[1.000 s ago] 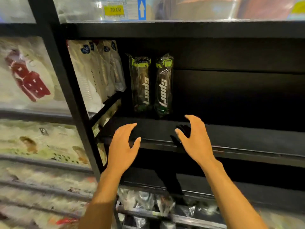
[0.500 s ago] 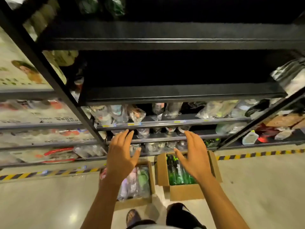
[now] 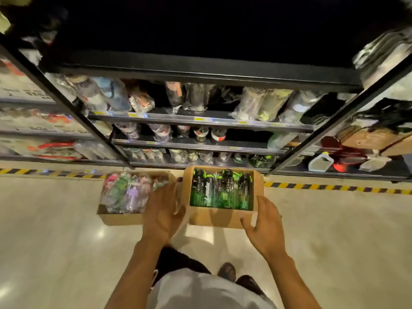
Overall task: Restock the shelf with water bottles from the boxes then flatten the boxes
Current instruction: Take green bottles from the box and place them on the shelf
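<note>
Between left hand [image 3: 163,216] and right hand [image 3: 264,226], grips apart and empty, sits the box [image 3: 214,217] of green bottles [image 3: 220,190].

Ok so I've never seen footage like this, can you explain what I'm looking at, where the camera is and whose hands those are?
There is no robot here. The camera sits on a person's head and looks down, so the two bare arms are their own. On the pale shop floor, in front of a black metal shelf unit, stand a brown cardboard box of green and black sport bottles and a second cardboard box of pastel bottles. The left hand and right hand hover open by the first box's near edge, holding nothing.
</note>
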